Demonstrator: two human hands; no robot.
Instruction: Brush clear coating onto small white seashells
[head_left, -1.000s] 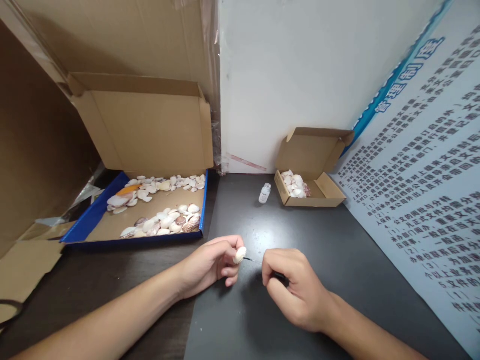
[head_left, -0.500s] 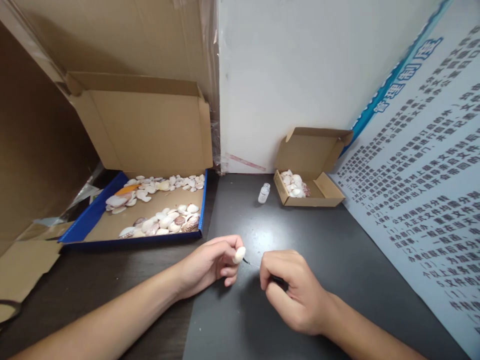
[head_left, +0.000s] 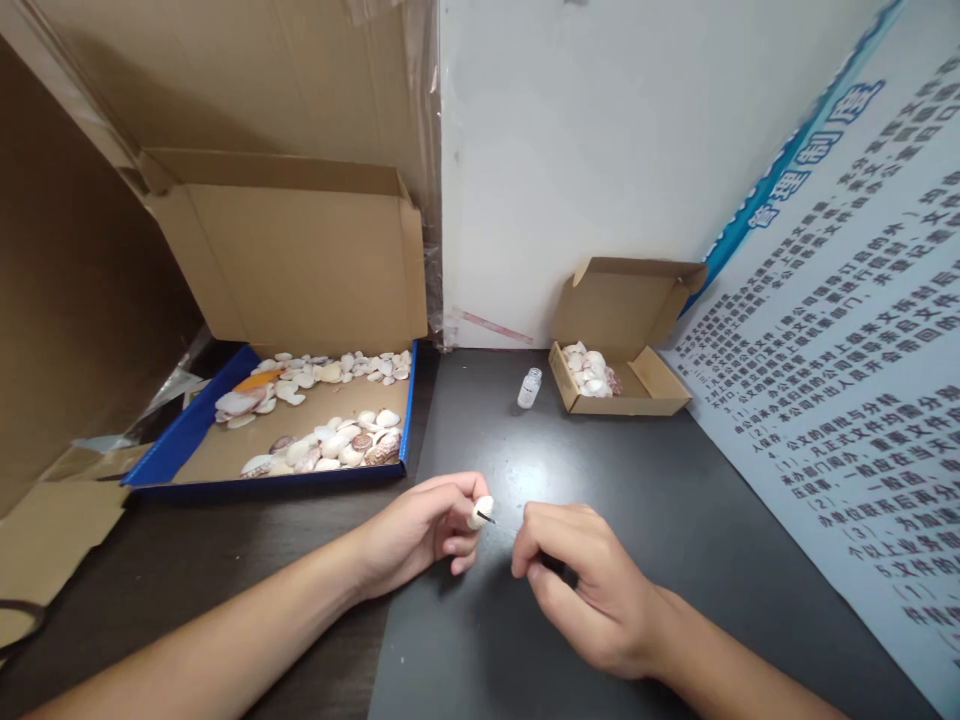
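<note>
My left hand (head_left: 442, 525) pinches a small white ribbed seashell (head_left: 481, 511) between thumb and fingers. My right hand (head_left: 589, 585) is closed around a small brush (head_left: 501, 526) with a thin clear stem and a dark tip. The handle is mostly hidden in my fist, though something black shows there. Its tip lies over the shell, apparently touching it. Beyond my hands stands a small clear glass bottle (head_left: 529, 389) with a pale label and no cap on it.
At the left lies an open blue-edged cardboard box (head_left: 247, 440) with two groups of shells. A smaller cardboard box (head_left: 626, 405) at the back right holds more white shells. A white panel (head_left: 570, 180) and a printed poster (head_left: 847, 380) bound the dark grey mat (head_left: 450, 640).
The brush tip has shifted from the shell's right edge onto its face. My right hand has moved slightly left, while my left hand keeps its grip on the shell.
</note>
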